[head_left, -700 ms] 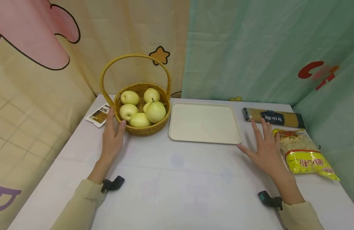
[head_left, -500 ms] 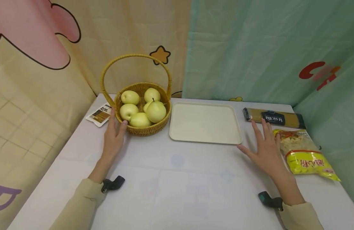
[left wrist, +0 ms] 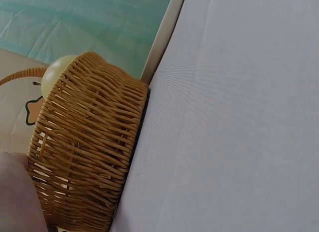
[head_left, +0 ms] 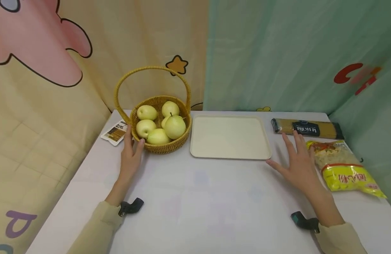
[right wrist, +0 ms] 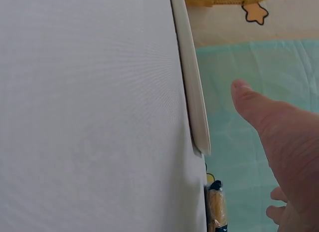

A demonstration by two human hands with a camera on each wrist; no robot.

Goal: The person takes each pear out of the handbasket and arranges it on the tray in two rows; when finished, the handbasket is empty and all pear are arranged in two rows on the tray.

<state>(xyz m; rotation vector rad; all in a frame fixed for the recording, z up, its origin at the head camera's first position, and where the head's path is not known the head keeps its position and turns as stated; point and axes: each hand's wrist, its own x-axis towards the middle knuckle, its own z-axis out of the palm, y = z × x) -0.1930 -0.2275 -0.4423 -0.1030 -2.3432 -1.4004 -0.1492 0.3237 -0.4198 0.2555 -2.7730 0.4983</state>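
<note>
Left hand (head_left: 131, 157), uncurled, touches the basket's (head_left: 165, 146) edge; right hand (head_left: 301, 170), splayed, hovers by the tray's (head_left: 230, 137) corner, tablecloth (head_left: 208, 204) between.

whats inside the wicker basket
At least six pale green pears show inside the wicker basket. One is mostly hidden behind the upright-stemmed pear. Whatever lies beneath the fruit is covered and cannot be seen.

Beige cloth (head_left: 141, 42) and green cloth (head_left: 278, 53) hang behind a white-covered table (head_left: 201, 208).

“la sicilia” — packet (head_left: 304, 128); “粉” — yellow bag (head_left: 333, 158)
</note>
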